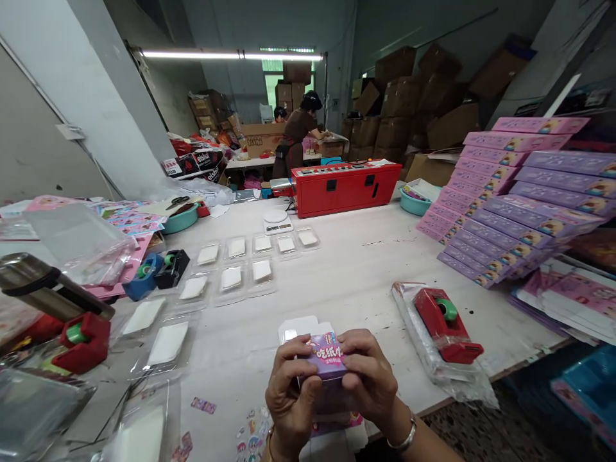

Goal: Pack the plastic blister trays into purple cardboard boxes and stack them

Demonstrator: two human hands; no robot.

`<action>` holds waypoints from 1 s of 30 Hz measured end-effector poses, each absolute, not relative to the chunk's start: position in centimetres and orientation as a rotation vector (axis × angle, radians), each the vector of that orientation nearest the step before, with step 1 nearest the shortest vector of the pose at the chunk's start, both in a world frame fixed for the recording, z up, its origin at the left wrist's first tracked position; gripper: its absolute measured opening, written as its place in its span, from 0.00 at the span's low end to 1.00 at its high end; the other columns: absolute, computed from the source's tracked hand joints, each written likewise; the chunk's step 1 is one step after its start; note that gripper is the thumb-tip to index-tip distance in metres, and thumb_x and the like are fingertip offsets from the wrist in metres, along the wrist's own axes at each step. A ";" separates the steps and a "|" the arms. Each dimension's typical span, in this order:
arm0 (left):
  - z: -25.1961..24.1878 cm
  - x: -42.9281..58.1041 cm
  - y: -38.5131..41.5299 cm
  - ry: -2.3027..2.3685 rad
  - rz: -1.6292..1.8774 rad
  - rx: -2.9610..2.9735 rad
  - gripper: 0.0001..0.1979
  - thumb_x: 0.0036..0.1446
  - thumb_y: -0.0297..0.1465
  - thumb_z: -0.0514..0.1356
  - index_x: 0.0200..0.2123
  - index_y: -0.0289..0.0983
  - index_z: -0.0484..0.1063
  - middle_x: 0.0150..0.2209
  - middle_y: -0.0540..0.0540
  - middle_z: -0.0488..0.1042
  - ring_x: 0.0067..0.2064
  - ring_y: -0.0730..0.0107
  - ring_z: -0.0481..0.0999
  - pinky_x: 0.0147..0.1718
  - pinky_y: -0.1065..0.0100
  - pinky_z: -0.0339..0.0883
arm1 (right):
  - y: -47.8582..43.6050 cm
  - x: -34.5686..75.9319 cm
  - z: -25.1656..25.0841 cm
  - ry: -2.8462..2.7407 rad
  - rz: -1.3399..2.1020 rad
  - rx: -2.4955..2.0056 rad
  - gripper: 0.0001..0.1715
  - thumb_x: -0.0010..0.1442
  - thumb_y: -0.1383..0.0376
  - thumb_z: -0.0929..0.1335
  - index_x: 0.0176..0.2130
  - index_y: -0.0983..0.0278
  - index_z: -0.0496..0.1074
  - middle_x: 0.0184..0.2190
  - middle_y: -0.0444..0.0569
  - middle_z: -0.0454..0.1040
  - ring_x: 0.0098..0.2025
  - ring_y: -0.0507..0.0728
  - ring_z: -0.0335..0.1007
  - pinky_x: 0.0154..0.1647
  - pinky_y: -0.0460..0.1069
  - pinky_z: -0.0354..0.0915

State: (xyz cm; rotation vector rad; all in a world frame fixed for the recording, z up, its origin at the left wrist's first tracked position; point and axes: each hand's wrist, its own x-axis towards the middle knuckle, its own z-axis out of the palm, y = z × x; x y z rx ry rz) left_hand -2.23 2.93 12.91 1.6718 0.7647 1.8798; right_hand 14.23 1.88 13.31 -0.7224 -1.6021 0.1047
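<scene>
Landmark: red dispenser [447, 327] on the table [351, 276], taken as the reference for every place below.
Box: one small purple box [326, 358], left of the dispenser and nearer the person, raised off the table at its near edge.
Left hand: left hand [290, 398] clamped on the box's left side, thumb over the front face.
Right hand: right hand [369, 378] clamped on the box's right side, fingers curled over the top edge.
Key relation: the box sits between the two hands, both equally close; its white flap stands open at the far end, pointing away from the person; long axis runs roughly left to right.
Trays: about eleven clear trays [231, 277] with white pads, two rough rows left of and beyond the dispenser.
Dispensers: four in all; another red one [81, 343], a blue one [143, 276] and a black one [172, 266] far left of the landmark.
Stacks: two leaning stacks of pink-purple cartons [510, 205] right of and beyond the dispenser.
</scene>
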 end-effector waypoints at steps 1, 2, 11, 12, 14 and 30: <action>12.7 -2.1 3.0 0.774 1.875 1.697 0.10 0.64 0.38 0.65 0.32 0.40 0.76 0.39 0.44 0.78 0.50 0.56 0.81 0.47 0.57 0.79 | 2.0 14.3 13.0 -1.611 0.063 -0.713 0.11 0.73 0.54 0.65 0.48 0.56 0.71 0.40 0.50 0.72 0.44 0.60 0.74 0.42 0.58 0.77; 12.4 -2.0 3.1 0.780 1.866 1.737 0.11 0.63 0.39 0.65 0.30 0.40 0.76 0.38 0.44 0.78 0.51 0.55 0.81 0.47 0.57 0.79 | 2.1 14.3 12.7 -1.624 0.031 -0.708 0.12 0.72 0.52 0.66 0.47 0.56 0.71 0.40 0.50 0.73 0.43 0.60 0.74 0.41 0.58 0.78; 11.9 -0.9 3.3 0.830 1.952 1.677 0.15 0.63 0.38 0.65 0.24 0.40 0.76 0.28 0.47 0.77 0.39 0.63 0.80 0.41 0.64 0.76 | 2.3 14.5 10.2 -1.468 0.137 -0.823 0.28 0.63 0.38 0.67 0.49 0.56 0.73 0.48 0.54 0.75 0.51 0.64 0.75 0.48 0.59 0.76; 12.3 -1.1 3.6 0.891 2.010 1.594 0.13 0.64 0.36 0.64 0.26 0.39 0.77 0.28 0.48 0.77 0.38 0.65 0.79 0.40 0.66 0.75 | 2.1 14.4 9.7 -1.435 0.233 -0.874 0.38 0.60 0.35 0.68 0.58 0.55 0.70 0.55 0.57 0.73 0.57 0.66 0.73 0.51 0.60 0.76; 13.1 -1.7 4.4 1.006 2.154 1.330 0.06 0.67 0.33 0.61 0.38 0.40 0.77 0.28 0.51 0.75 0.36 0.69 0.78 0.40 0.67 0.74 | 1.3 14.6 8.7 -1.448 0.504 -0.955 0.54 0.57 0.33 0.69 0.70 0.55 0.57 0.64 0.61 0.68 0.64 0.70 0.70 0.55 0.62 0.75; 7.0 -3.5 1.0 1.104 1.282 2.322 0.46 0.59 0.59 0.59 0.71 0.37 0.54 0.67 0.32 0.68 0.68 0.44 0.66 0.69 0.45 0.55 | 1.2 19.5 3.2 -2.436 -0.106 -0.949 0.28 0.61 0.60 0.69 0.60 0.44 0.74 0.52 0.49 0.83 0.47 0.69 0.82 0.41 0.60 0.77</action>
